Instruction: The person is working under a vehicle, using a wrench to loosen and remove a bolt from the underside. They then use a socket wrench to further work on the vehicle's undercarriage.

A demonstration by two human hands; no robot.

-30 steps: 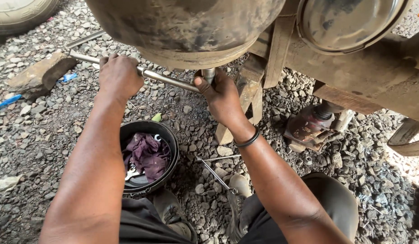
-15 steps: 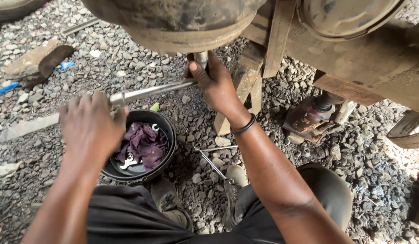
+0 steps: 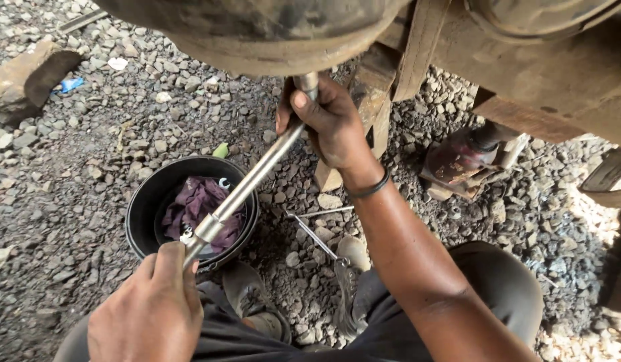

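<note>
Left hand: my left hand (image 3: 146,312) is clenched around the near end of the long metal wrench bar (image 3: 250,177), low in the head view, just in front of the black bucket (image 3: 140,214).
Right hand: my right hand (image 3: 327,124) grips the far end of the bar, thumb laid over it, right where the socket end (image 3: 306,84) goes up under the rusty drum (image 3: 277,30) of the vehicle.
Bar: it runs diagonally from my left fist, over the bucket rim, up to the underside of the drum; I cannot see the fastener itself, it is hidden by the drum and my fingers.
Step in hand: I judge I am mid-swing on a fastener under the drum, the right hand keeping the head seated while the left works the handle.
Next move calls for: a steady pull at the handle end with the head held square, so that it does not slip off; the bucket sits close under the bar's path.
Around: a purple rag (image 3: 196,204) and 1 small wrench lie in the bucket; a thin rod (image 3: 317,238) lies on the gravel (image 3: 76,154); a red jack (image 3: 458,161) stands to the right under the frame.
</note>
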